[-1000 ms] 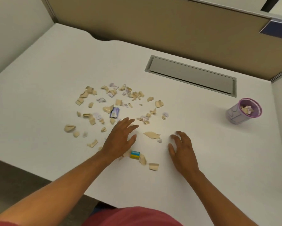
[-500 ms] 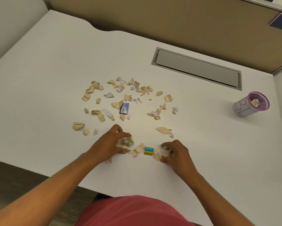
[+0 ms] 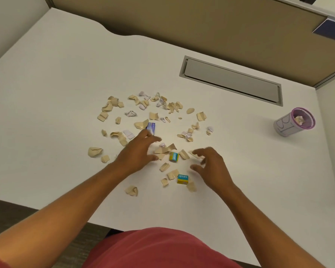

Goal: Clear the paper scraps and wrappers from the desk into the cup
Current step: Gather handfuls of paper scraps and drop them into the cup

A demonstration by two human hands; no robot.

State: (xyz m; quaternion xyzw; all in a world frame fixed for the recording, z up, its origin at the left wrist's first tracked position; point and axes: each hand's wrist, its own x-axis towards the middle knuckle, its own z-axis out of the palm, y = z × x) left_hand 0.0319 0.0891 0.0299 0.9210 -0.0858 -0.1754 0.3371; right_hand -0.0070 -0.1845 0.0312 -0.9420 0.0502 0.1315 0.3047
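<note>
**Scraps gathered between two spread hands near the desk's front edge**

Head view: tan paper scraps [image 3: 153, 115] lie scattered across the middle of the white desk [image 3: 56, 74], thinning toward its front edge. Both hands sit low over the nearest cluster, palms down, one on each side of it, a placing that looks meant for raking loose bits into one pile rather than picking them singly.

The left hand [image 3: 137, 153] has its fingers spread and slightly curled, clamped on nothing that can be seen; its fingertips [image 3: 157, 139] sit just beside a few tan pieces and a small crumpled white scrap. A blue wrapper [image 3: 151, 128] lies just beyond its forefinger.

The right hand [image 3: 211, 165] is likewise spread, thumb and fingers forming a loose claw with nothing pinched. Its fingertips [image 3: 196, 151] touch or nearly touch a tan scrap; which, I cannot tell.

Between the two hands stands a small blue-and-yellow wrapper [image 3: 174, 156]. A second one, marked "apsara" [image 3: 182, 179], lies nearer the front edge, just beside the right thumb.

The purple-rimmed cup [image 3: 294, 123] stands well apart toward the desk's right edge, tilted or lying partly on its side, with a few scraps already inside. A grey cable hatch [image 3: 230, 80] sits near the back edge. Most of the clearing appears still to be done.
</note>
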